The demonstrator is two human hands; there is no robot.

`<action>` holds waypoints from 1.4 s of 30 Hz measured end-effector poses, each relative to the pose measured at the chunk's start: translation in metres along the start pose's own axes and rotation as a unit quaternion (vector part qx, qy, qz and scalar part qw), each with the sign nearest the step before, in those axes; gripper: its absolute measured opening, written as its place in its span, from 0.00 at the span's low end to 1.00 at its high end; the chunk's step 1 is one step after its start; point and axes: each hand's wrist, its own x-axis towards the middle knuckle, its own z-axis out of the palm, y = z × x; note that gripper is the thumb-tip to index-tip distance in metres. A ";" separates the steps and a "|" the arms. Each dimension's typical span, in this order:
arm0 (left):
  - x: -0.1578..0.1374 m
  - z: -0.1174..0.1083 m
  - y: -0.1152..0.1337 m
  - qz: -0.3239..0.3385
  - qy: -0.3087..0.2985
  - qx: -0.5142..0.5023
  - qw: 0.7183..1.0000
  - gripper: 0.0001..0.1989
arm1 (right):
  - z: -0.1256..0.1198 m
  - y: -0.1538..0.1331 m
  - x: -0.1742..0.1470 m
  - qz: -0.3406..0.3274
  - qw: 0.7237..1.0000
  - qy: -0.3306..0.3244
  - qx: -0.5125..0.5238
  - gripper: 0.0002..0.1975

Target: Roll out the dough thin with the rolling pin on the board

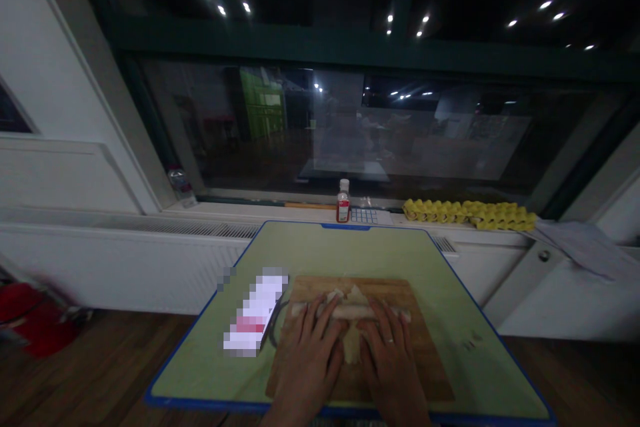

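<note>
A light-coloured rolling pin (353, 312) lies crosswise on a wooden cutting board (423, 374). Under and around it is a flat, uneven sheet of pale dough (352, 347), with ragged edges beyond the pin. My left hand (315, 347) rests on the pin's left part, palm down, fingers stretched forward over it. On the right part lies my right hand (385, 344), fingers likewise extended; a ring shows on one finger. Both thumbs point inward over the dough. The hands cover much of the pin and the dough's sides.
The board sits on a green table with a blue rim (200, 354). Left of the board are a blurred-out phone-like slab (257, 314) and a dark curved loop (274, 327). On the sill stand a small red-labelled bottle (343, 204), yellow egg trays (467, 214) and a clear bottle (181, 185).
</note>
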 end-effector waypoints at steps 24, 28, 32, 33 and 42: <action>-0.004 0.009 -0.002 0.010 0.021 0.033 0.999 0.21 | 0.000 0.000 -0.001 0.010 1.000 0.000 0.012 0.15; -0.004 0.008 -0.003 0.020 0.015 0.033 0.999 0.20 | 0.000 0.000 -0.001 0.004 1.000 0.009 0.010 0.15; -0.004 0.005 -0.003 0.016 -0.003 0.033 0.999 0.21 | 0.001 0.000 -0.001 0.001 1.000 0.008 0.002 0.15; -0.004 0.004 -0.002 0.016 -0.005 0.032 0.999 0.21 | 0.001 0.000 -0.001 0.004 1.000 0.006 0.001 0.16; -0.003 0.004 0.001 0.001 0.007 0.019 1.000 0.21 | -0.003 -0.002 0.000 0.010 1.000 -0.010 0.014 0.14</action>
